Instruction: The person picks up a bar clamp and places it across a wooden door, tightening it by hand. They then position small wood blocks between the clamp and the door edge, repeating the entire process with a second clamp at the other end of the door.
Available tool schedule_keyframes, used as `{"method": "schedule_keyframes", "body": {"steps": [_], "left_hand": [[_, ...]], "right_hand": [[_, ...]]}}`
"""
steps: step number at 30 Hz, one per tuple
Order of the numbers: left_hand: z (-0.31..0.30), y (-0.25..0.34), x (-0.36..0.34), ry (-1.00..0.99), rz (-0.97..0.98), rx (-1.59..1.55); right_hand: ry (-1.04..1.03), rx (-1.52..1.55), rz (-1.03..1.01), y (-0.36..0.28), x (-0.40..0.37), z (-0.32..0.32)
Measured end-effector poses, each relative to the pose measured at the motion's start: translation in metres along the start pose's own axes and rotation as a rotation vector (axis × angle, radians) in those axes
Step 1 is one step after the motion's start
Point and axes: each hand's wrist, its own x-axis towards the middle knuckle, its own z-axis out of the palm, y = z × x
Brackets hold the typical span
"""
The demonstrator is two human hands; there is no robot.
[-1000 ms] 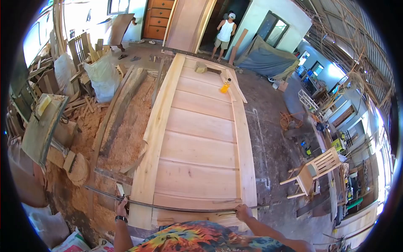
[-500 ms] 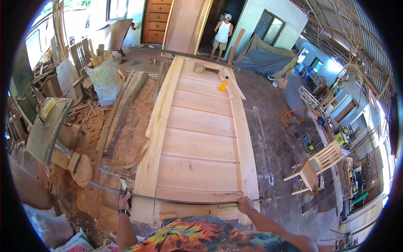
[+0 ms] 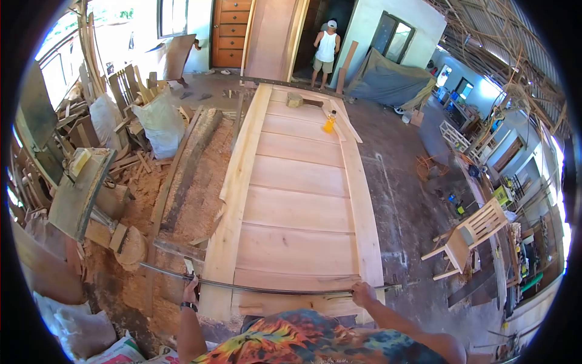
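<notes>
A long dark metal bar clamp (image 3: 273, 289) lies across the near end of a wooden panel (image 3: 297, 208) made of several boards between two long side rails. At the panel's left edge my left hand (image 3: 190, 291) is closed round the clamp, beside its upright jaw. My right hand (image 3: 364, 294) grips the same bar near the right rail. On the far end of the panel rest a wooden mallet (image 3: 295, 101) and a bottle of orange-yellow liquid (image 3: 329, 123). Another bar (image 3: 291, 84) crosses the panel's far end.
Sawdust, timber (image 3: 193, 164) and a white sack (image 3: 160, 126) are on the left. A wooden chair (image 3: 465, 239) stands at the right. A person (image 3: 327, 47) stands by the far doorway, near a covered object (image 3: 391, 82).
The whole view has shifted slightly, so the panel appears a little lower and farther right. Both hands still hold the clamp. The person at the doorway now has their back turned more squarely.
</notes>
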Motion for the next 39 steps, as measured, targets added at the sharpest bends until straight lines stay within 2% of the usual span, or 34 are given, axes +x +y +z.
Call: {"method": "schedule_keyframes", "body": {"steps": [4,7,11,14,17,19,23,25,26,27,29,32,33,35,39], "left_hand": [[0.018,0.008,-0.011,0.038,-0.001,0.008],[0.001,-0.001,0.001,0.036,0.027,-0.002],[0.006,0.004,-0.008,0.065,0.036,0.051],[0.002,0.006,-0.008,0.029,-0.04,0.015],[0.028,0.022,-0.029,0.064,-0.055,0.072],[0.035,0.023,-0.034,0.09,0.004,0.112],[0.003,0.018,-0.019,0.102,-0.024,0.165],[-0.03,0.002,-0.01,0.04,-0.13,0.185],[0.106,0.049,-0.094,0.155,-0.212,0.294],[0.083,0.045,-0.073,0.104,-0.198,0.291],[0.035,0.026,-0.035,0.067,-0.129,0.255],[-0.06,-0.028,-0.004,0.231,0.015,0.168],[-0.015,-0.001,-0.031,0.269,-0.034,0.327],[-0.029,-0.019,-0.014,0.159,0.031,-0.04],[-0.02,-0.011,-0.014,0.13,-0.008,0.041]], "right_hand": [[-0.01,0.01,0.012,-0.002,-0.002,0.0],[-0.011,0.022,0.019,-0.003,0.0,-0.004],[0.067,0.052,-0.006,-0.004,-0.001,-0.007],[0.04,0.052,0.008,-0.003,-0.001,-0.005],[0.009,0.03,0.008,-0.001,0.001,-0.003],[0.001,0.018,-0.006,0.001,0.0,-0.001],[0.051,0.064,-0.031,0.0,-0.002,-0.002],[0.067,0.073,-0.054,-0.001,0.0,-0.001],[0.075,0.083,-0.026,-0.002,0.0,-0.001],[0.06,0.079,-0.025,-0.001,0.001,-0.001],[0.199,0.055,-0.179,0.008,0.004,0.01],[0.17,0.096,-0.208,-0.005,0.012,0.005],[0.173,0.103,-0.207,-0.003,0.005,0.004],[0.137,0.206,-0.235,-0.007,0.009,0.007],[0.144,0.147,-0.258,0.003,0.01,0.006]]}}
